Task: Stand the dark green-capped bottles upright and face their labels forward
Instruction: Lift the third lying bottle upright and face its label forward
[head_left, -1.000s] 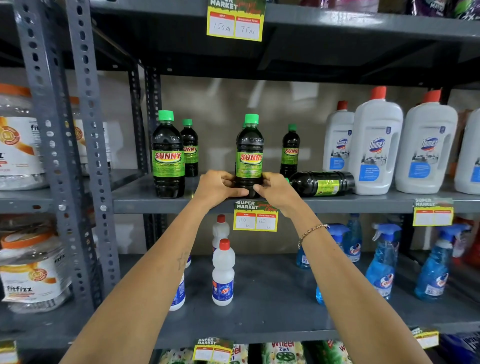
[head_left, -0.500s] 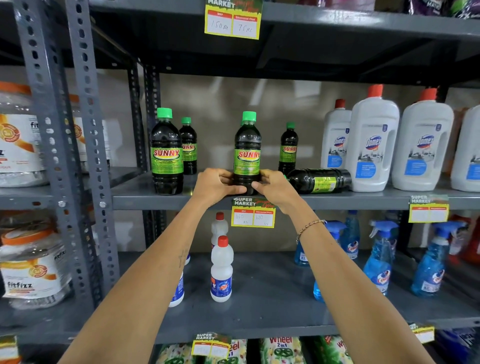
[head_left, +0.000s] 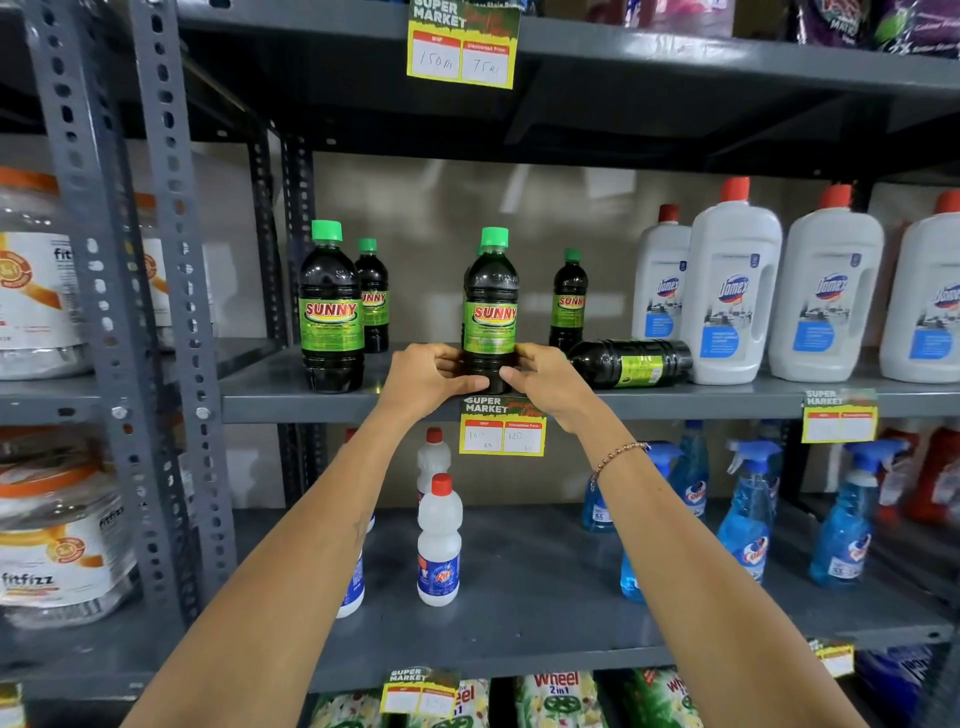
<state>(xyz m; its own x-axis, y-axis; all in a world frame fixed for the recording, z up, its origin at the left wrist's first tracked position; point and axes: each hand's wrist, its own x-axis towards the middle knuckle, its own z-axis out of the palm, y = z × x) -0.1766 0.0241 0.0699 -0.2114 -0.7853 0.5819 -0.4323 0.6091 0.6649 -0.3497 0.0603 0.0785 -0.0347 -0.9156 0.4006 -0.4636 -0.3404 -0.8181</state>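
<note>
A big grey metal rack (head_left: 171, 312) is seen, with a middle shelf (head_left: 675, 402) at hand height. On the right part of that shelf, large white bottles (head_left: 732, 291) with red caps are lined up, all upright. On the shelf below, blue spray bottles (head_left: 748, 514) are stood at the right and small white bottles (head_left: 439, 540) with red caps near the middle. Big clear jars (head_left: 52, 540) are kept on the rack at the far left.

Dark bottles with green caps are placed on the middle shelf. One front bottle (head_left: 331, 312) is stood upright at the left with its label facing out, and a smaller-looking one (head_left: 373, 296) is stood behind it. The middle bottle (head_left: 491, 312) is stood upright at the shelf's front edge, label facing out. Its lower part is gripped from both sides: the left hand (head_left: 423, 379) is closed on its left side and the right hand (head_left: 545, 382) on its right side. Another upright bottle (head_left: 569, 301) is seen further back. Just to the right of the right hand, a fallen bottle (head_left: 631, 362) is laid on its side, bottom end touching the nearest white bottle, label turned partly up. A yellow price tag (head_left: 501, 428) is hung on the shelf edge under the hands. A bead bracelet (head_left: 618, 457) is worn on the right wrist.
</note>
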